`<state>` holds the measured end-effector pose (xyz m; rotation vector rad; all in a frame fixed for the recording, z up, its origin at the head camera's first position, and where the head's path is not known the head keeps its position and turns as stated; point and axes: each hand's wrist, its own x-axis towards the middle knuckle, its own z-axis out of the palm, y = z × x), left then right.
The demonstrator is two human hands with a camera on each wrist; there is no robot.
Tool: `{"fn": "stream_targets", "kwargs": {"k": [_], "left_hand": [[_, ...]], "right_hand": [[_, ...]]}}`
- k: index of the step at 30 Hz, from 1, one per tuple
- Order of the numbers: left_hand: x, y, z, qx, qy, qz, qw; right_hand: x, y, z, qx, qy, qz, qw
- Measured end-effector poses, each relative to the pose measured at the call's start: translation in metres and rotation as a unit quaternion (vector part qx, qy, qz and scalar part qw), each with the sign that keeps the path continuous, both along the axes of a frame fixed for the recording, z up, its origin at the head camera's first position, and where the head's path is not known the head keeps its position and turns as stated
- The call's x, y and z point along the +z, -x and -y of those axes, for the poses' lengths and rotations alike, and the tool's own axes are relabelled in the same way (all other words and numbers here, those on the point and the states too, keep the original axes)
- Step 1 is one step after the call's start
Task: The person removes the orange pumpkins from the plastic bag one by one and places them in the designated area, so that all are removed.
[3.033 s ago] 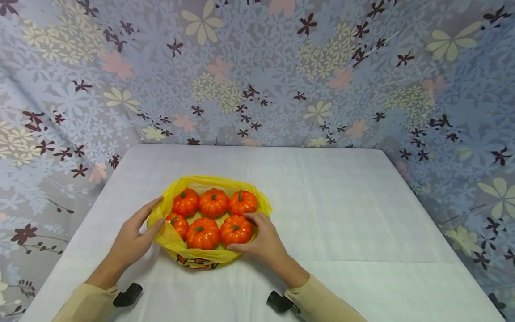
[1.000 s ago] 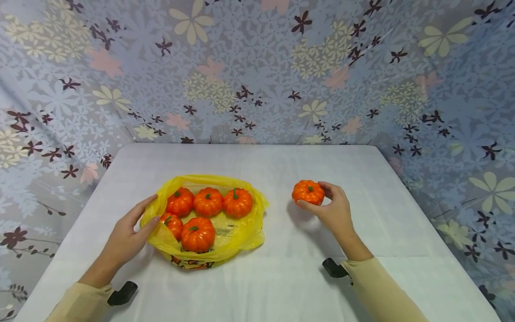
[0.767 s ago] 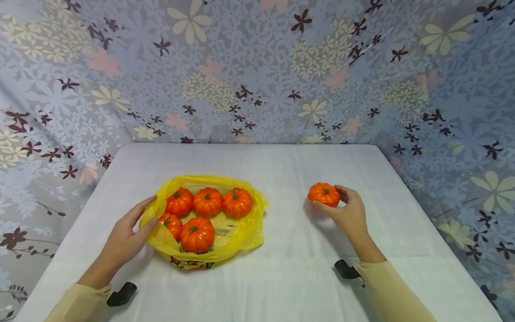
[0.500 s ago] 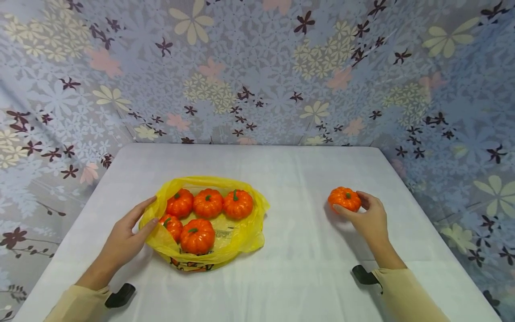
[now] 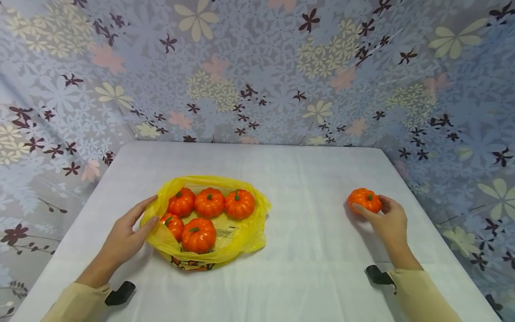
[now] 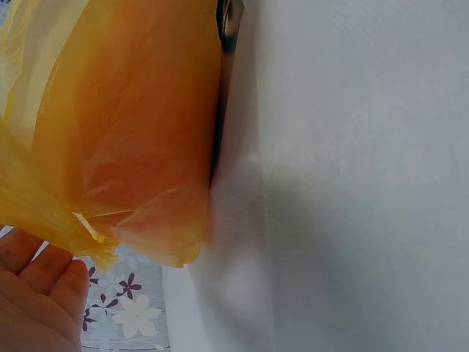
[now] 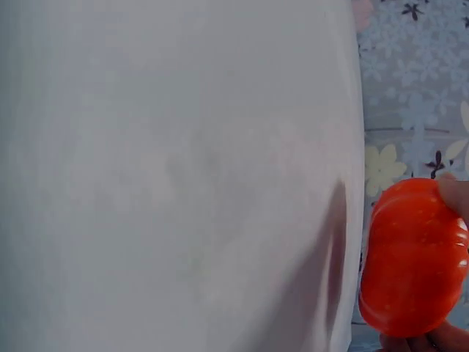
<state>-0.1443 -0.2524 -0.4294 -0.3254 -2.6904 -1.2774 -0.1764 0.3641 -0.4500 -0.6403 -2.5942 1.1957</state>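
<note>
My right hand (image 5: 388, 221) grips a small orange toy pumpkin (image 5: 364, 200) with a green stem, thumb on the near side and fingers on the far side. It is low over the table's right part; whether it touches the cloth I cannot tell. In the right wrist view the pumpkin (image 7: 414, 257) shows its glossy ribbed side. At the left, my left hand (image 5: 126, 235) holds the edge of a yellow plastic bag (image 5: 249, 237), thumb and fingers at its left rim. Inside the open bag sit several more pumpkins (image 5: 198, 235). The left wrist view shows the bag's side (image 6: 139, 132) up close.
A white cloth covers the table (image 5: 306, 241). Floral fabric (image 5: 257, 71) hangs behind the far edge and down both sides. Dark devices (image 5: 120, 293) are worn at both wrists. Between bag and right hand lies a wide stretch of white cloth.
My right hand has taken a pumpkin out of the bag's near right corner and carried it rightward across the table. The left hand has stayed at the bag's left rim.
</note>
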Motion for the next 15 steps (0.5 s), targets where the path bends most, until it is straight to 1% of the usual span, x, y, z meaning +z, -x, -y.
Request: {"fn": "stream_targets", "kwargs": {"k": [3, 7, 10, 15], "left_hand": [[0.0007, -0.0003, -0.0002, 0.0, 0.001, 0.0, 1.0], [0.0007, -0.0003, -0.0002, -0.001, -0.001, 0.0, 1.0], [0.0008, -0.0006, -0.0008, -0.001, -0.003, 0.003, 1.0], [0.0014, -0.0013, -0.002, 0.002, 0.006, 0.011, 0.9999]], "right_hand": [[-0.0011, 0.0004, -0.0025, -0.006, 0.001, 0.006, 1.0], [-0.0029, 0.0019, 0.0009, 0.004, 0.005, 0.012, 0.9999], [-0.0036, 0.003, 0.0044, 0.019, -0.002, 0.012, 0.9997], [-0.0031, 0.0021, 0.0063, 0.024, -0.012, 0.021, 0.9994]]}}
